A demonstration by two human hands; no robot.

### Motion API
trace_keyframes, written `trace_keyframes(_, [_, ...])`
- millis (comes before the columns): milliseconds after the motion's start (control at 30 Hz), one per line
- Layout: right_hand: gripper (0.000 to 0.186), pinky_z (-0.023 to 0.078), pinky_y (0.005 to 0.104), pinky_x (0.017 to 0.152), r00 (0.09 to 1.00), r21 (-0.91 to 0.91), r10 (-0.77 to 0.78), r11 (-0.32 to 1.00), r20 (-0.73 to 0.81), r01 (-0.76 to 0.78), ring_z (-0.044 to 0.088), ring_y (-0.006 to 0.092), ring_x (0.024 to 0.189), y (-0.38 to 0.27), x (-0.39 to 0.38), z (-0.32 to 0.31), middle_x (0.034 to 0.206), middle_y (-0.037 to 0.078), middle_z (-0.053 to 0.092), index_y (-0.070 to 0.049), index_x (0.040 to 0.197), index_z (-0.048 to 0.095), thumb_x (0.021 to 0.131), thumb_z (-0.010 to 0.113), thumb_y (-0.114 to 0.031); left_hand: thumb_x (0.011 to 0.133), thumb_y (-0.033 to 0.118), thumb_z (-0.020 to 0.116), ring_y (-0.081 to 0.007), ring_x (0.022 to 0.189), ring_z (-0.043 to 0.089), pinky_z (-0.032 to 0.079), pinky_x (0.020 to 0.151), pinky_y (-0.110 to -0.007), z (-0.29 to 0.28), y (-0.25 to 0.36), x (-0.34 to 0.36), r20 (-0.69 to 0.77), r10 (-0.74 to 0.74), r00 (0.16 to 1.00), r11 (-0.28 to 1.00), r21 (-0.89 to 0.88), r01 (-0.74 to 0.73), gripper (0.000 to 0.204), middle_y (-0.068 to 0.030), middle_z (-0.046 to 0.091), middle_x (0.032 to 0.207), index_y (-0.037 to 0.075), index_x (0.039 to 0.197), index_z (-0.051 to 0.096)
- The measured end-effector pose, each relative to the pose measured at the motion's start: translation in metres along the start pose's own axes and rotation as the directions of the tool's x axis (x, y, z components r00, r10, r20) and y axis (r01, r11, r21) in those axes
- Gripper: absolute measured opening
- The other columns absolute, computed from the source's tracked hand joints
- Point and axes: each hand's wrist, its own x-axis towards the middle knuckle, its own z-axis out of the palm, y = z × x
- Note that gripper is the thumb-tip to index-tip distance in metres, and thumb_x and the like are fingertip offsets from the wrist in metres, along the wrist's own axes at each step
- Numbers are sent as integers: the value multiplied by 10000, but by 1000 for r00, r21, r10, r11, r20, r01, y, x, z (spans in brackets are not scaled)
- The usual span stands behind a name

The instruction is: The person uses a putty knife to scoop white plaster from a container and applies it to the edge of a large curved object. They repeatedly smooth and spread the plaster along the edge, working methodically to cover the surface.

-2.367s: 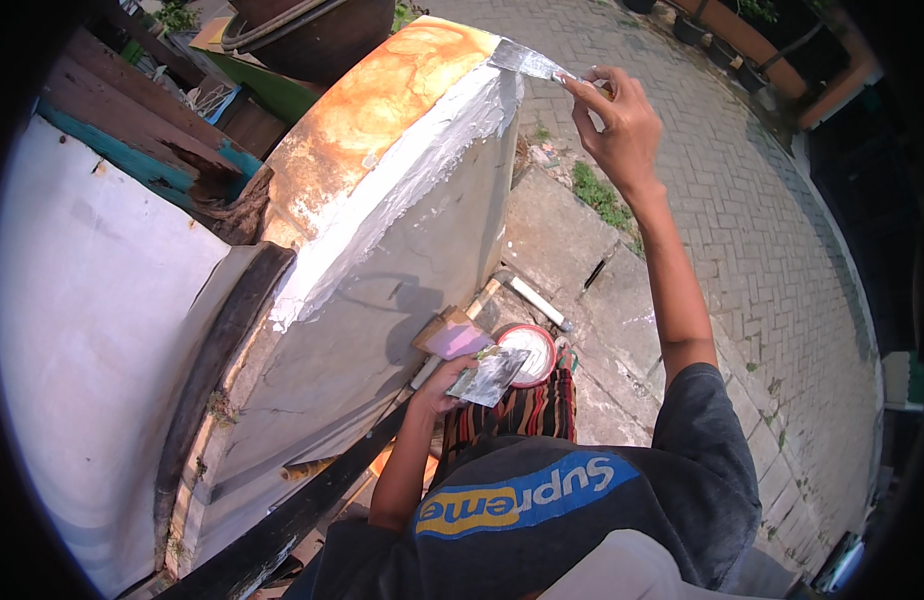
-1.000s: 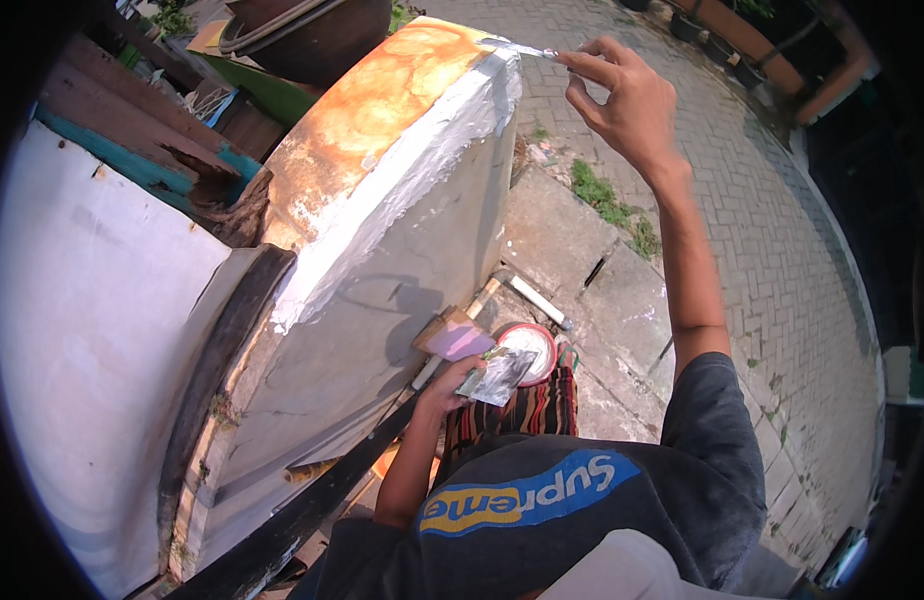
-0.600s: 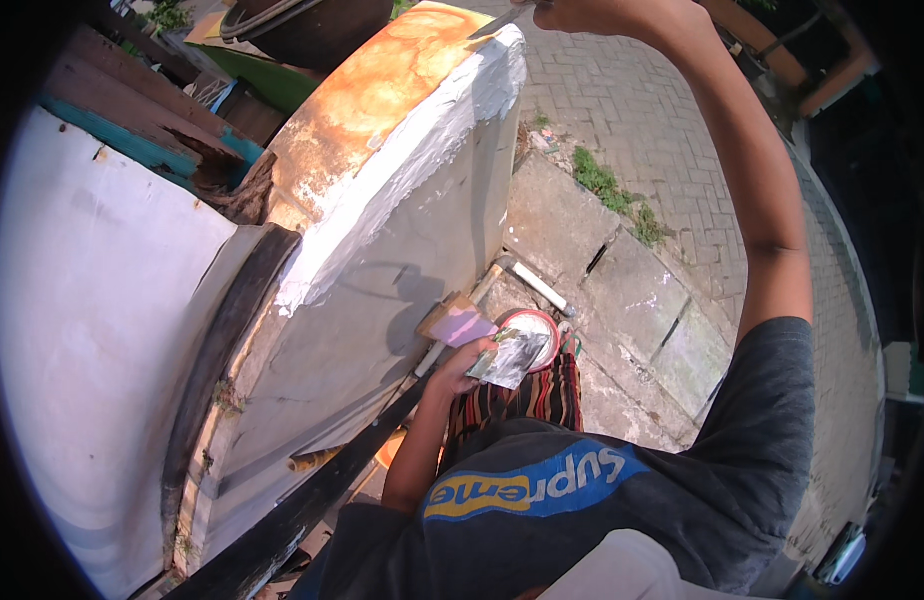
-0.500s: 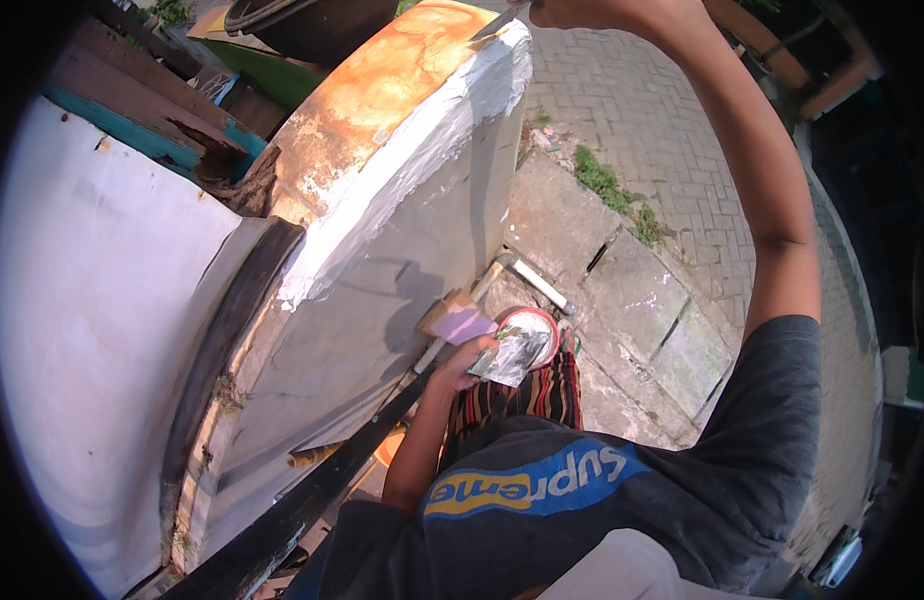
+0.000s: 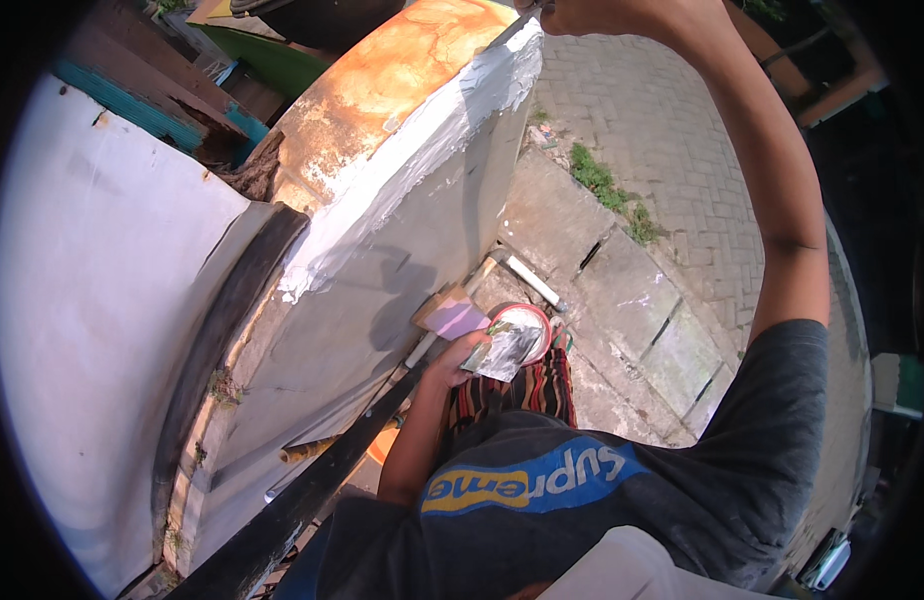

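Observation:
My left hand (image 5: 456, 362) grips a flat metal scraper (image 5: 504, 362) smeared with white paste. It is held just over a round tub (image 5: 548, 345) with a reddish rim and white matter inside. My raised right hand (image 5: 592, 16) is closed at the top edge of the wall, at the far end. From it a putty knife (image 5: 506, 36) reaches onto the wall top, its blade seen nearly edge-on. Along that edge runs a rough band of white filler (image 5: 412, 150), between the orange stained wall top (image 5: 382, 85) and the grey wall face (image 5: 382, 280).
A block with a lavender face (image 5: 454, 316) and a white pipe (image 5: 535, 280) lie by the wall's foot. A dark beam (image 5: 312, 490) slants up at lower left. Concrete slabs (image 5: 622, 290) and brick paving (image 5: 682, 140) lie to the right. A dark basin (image 5: 317, 22) stands beyond the wall top.
My right hand and the putty knife have shifted slightly right along the wall's far end, the blade now more edge-on. My left hand still holds the scraper over the tub.

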Motion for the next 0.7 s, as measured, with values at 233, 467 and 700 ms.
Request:
trace_keyframes(233, [84,462,366,497,1000,14,25,1000,-2,-25,606,301,562,2,-3,-1,602,170,584,16,662,630,630,604,-57,864,191,480,-152,743,664,552,668,-297,9,3,-2,2,11,1000,1000,-24,-11,321,-85,663,925,-3,1109,553])
trace_keyframes(467, [88,464,363,503,1000,17,16,1000,1,-16,608,298,572,-5,0,2,614,168,589,12,679,635,636,603,-58,868,203,471,-154,752,664,550,677,-297,9,3,-3,21,7,1000,1000,-18,-7,345,-88,664,941,-8,1130,547])
trace_keyframes(700, [94,466,359,509,1000,20,12,1000,3,-12,611,295,581,-7,1,1,627,167,593,9,695,640,641,603,-58,867,208,469,-154,750,666,549,676,-298,0,-2,2,29,-2,1000,1000,2,2,341,-89,667,937,-9,1115,556])
